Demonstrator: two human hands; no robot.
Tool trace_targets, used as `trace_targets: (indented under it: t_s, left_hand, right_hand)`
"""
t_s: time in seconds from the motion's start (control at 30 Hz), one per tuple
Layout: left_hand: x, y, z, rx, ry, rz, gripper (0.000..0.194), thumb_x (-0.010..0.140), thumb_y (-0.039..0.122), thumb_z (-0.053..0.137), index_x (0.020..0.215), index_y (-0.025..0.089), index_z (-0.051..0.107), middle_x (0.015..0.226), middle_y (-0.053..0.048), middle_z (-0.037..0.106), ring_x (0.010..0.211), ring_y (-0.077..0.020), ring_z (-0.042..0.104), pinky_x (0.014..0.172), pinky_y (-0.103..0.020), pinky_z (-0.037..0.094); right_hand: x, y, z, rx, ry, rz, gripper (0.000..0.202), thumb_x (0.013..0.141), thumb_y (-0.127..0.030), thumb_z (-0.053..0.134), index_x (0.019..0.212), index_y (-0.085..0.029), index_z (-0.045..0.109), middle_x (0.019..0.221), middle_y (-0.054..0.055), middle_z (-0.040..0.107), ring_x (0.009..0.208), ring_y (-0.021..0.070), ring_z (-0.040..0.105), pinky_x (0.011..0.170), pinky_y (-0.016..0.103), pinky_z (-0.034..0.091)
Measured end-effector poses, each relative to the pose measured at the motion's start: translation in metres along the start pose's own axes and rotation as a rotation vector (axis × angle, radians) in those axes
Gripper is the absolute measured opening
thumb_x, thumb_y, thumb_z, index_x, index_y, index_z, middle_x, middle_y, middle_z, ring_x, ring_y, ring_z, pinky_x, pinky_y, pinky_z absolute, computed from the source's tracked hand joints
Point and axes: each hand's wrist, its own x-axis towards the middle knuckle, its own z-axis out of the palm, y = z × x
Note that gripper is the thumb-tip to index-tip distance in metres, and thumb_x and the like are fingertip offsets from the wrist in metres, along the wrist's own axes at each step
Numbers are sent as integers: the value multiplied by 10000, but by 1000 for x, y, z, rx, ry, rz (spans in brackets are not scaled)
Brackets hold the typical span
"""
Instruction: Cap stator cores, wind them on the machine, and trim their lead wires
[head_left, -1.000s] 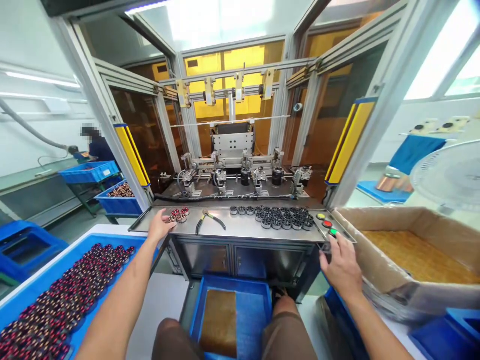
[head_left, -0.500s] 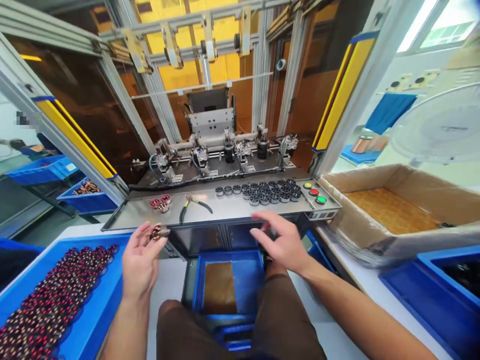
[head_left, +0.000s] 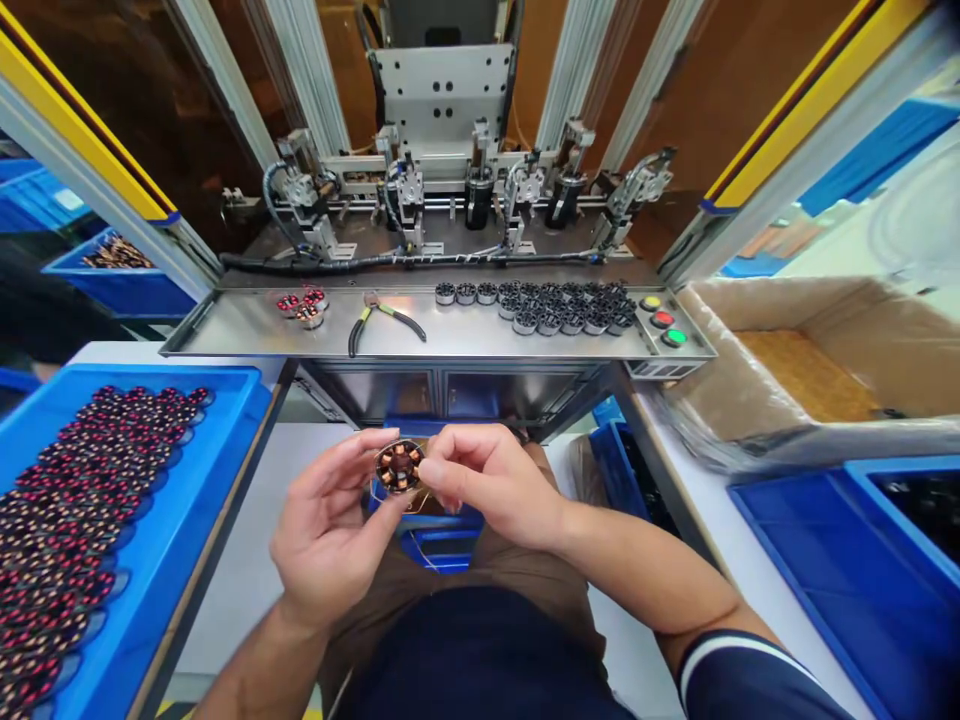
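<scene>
The left hand (head_left: 330, 535) lies at 8 o'clock from the wound ring (head_left: 399, 467), palm turned in, thumb below and fingertips above, gripping its rim in a loosely curved hold. The ring is held up in front of the lap, its copper coils facing the viewer, thin wires looping below it. At 3 o'clock from it, the right hand (head_left: 487, 485) is half curled, thumb and forefinger drawn in at the ring's right edge; whether they pinch the rim or a wire, I cannot tell.

At 9 o'clock sits a blue tray (head_left: 176, 530) spread with red-and-copper wound rings. On the metal shelf (head_left: 480, 345), a small cluster of similar rings (head_left: 304, 305) is at 11 o'clock, opened pliers (head_left: 382, 318) at 12, black rings (head_left: 570, 305) packed at 2, and yellow, red and green buttons just beside them.

In the room, a blue bin (head_left: 146, 290) of copper-coloured parts stands at 10 o'clock. The machine (head_left: 442, 110) rises behind the shelf toward 12 to 1 o'clock, between yellow bars. A plastic-lined box (head_left: 847, 437) and a blue bin of dark parts (head_left: 810, 540) are near 3 o'clock.
</scene>
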Motion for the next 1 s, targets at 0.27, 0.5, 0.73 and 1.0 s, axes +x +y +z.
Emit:
trace_targets:
  t_s: [0.27,0.5,0.73,1.0]
  left_hand:
    - [3,0,-3,-124,-24,-59,745,684,-44,806,1314,286,585,1127,-29,760,988,-165,744,789,-212,639]
    - [8,-8,-1,-32,-46,136,815,616,-63,833,1320,275,604,1089,-30,718,957,-173,715,808,-281,644]
    - [11,-7,8,-28,-72,137,860,610,-97,820,1344,285,586,1107,-14,714,976,-144,703,853,-249,622]
    - [13,-1,4,-141,-94,-81,807,690,-90,775,1355,308,548,1138,-7,755,987,-136,740,855,-205,612]
  right_hand:
    - [-5,18,-48,200,-312,-5,353,736,-370,838,590,-153,601,518,-34,560,470,70,469,491,216,377]
    - [-10,58,-20,366,-245,108,419,653,-446,887,823,-122,684,720,44,744,520,106,653,496,206,516]
    - [-22,49,3,524,-145,218,333,618,-327,914,779,-117,712,553,-10,692,386,67,574,372,141,449]
    - [-28,48,-24,352,-169,205,363,617,-345,920,807,-102,730,581,9,707,414,80,613,408,157,502]
